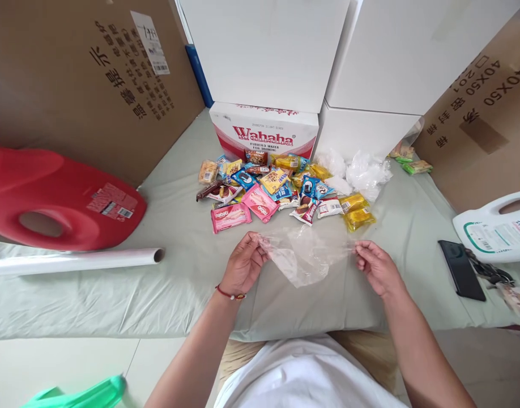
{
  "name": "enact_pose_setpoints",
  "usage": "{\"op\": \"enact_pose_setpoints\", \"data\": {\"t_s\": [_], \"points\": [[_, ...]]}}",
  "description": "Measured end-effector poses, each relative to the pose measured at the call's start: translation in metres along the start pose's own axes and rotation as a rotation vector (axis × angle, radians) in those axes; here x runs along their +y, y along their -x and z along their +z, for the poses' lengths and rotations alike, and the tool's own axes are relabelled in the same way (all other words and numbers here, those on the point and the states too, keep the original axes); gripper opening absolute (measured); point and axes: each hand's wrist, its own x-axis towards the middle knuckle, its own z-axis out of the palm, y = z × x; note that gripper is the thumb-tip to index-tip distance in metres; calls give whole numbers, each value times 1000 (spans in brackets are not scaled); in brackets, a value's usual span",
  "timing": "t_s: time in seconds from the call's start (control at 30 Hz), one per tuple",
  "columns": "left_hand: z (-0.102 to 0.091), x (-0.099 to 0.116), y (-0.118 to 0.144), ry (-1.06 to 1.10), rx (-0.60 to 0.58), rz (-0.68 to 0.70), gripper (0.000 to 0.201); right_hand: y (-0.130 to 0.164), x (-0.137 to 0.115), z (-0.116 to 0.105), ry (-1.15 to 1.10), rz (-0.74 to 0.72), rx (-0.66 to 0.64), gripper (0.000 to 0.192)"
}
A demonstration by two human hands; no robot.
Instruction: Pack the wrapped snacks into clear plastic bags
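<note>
Our left hand (245,265) and right hand (379,267) pinch the clear bag (303,262) — spanning crosswise between our fingers (364,247), snacks (273,181) just beyond.

Snack packs (277,180) piled mid-cloth (179,306), carton (264,136) just behind, crumpled plastic (368,173) at pile's right rear, clear bag (302,258) in front of pile, between left hand (245,263) and right hand (376,266). Left side: jug (107,198), roll (77,260) before it, left-hand box (73,85) behind. Right side: bottle (498,226) near right-hand box (476,96), keys (489,271) in front of bottle, phone (461,269) just left of keys.
</note>
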Motion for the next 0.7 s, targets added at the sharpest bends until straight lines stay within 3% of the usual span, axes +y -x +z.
{"op": "enact_pose_setpoints", "data": {"t_s": [0.1, 0.17, 0.27, 0.33, 0.43, 0.57, 0.7], "points": [[2, -4, -1, -58, -10, -6, 34, 5, -7, 11, 221, -310, 171, 34], [3, -7, -2, -92, -13, -10, 36, 14, -12, 28, 286, -418, 84, 36], [5, -12, -1, -139, 5, -10, 37, 21, -14, 61, 455, -462, -112, 61], [5, -14, 0, -173, 9, -4, 37, 16, -9, 83, 541, -446, -162, 77], [4, -15, 0, -215, 7, 0, 38, 2, 2, 102, 507, -341, -172, 66], [-3, -12, -1, -234, 56, -2, 40, -10, 1, 92, 283, -219, -275, 32], [-11, -7, -5, -262, 104, -10, 40, -8, -11, 53, 29, -137, -268, 25]]}}
